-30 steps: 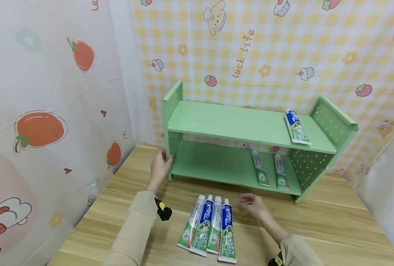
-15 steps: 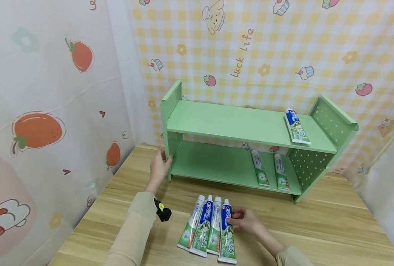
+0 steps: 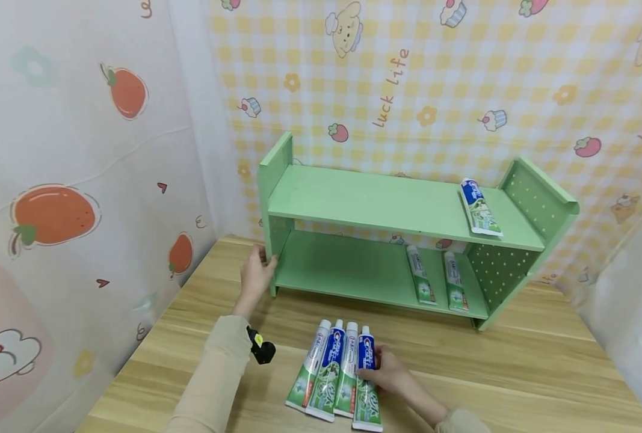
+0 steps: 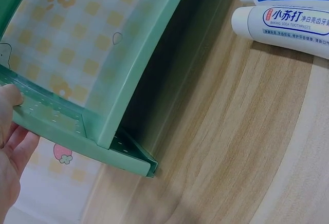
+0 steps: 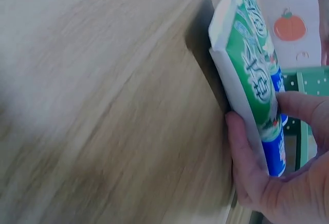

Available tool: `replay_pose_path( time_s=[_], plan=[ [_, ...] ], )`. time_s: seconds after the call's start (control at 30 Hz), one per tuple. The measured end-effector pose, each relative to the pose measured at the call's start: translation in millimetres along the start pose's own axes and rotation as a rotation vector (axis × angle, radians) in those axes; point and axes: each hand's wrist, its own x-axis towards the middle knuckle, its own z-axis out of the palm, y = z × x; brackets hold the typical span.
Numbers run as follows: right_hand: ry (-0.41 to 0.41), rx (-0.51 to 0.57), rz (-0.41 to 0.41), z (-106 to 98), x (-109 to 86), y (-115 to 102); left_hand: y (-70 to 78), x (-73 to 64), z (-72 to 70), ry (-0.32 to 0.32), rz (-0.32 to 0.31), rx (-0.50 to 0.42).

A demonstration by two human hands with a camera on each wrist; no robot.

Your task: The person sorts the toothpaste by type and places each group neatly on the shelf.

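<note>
My left hand (image 3: 256,278) grips the left side panel of a green two-tier shelf (image 3: 353,192); in the left wrist view the thumb and fingers (image 4: 23,149) lie on either side of the panel's edge. My right hand (image 3: 393,374) pinches a blue-and-green toothpaste tube (image 3: 367,404), the rightmost of a row on the table. In the right wrist view, thumb and fingers hold that toothpaste tube (image 5: 249,77) along its sides, close over the wood. To its left lie a white-and-green tube (image 3: 348,376), a blue-and-green tube (image 3: 326,382) and another white-and-green tube (image 3: 310,373).
Two white-and-green tubes, one further left (image 3: 420,276) and one further right (image 3: 455,282), lie on the lower tier. A blue-and-green tube (image 3: 480,207) rests at the right of the upper tier. The wooden table (image 3: 515,367) meets patterned curtains (image 3: 407,78) behind.
My right hand has moved left from beside the row to the rightmost toothpaste tube and taken hold of it. The left hand has stayed on the shelf's side panel.
</note>
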Motion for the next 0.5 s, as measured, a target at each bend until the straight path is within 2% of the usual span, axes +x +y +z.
replay_pose_path(
  time_s=[0.5],
  plan=[
    [-0.014, 0.02, 0.036, -5.8, 5.1, -2.0, -0.1, -1.6, -1.6, 0.001, 0.01, 0.013]
  ],
)
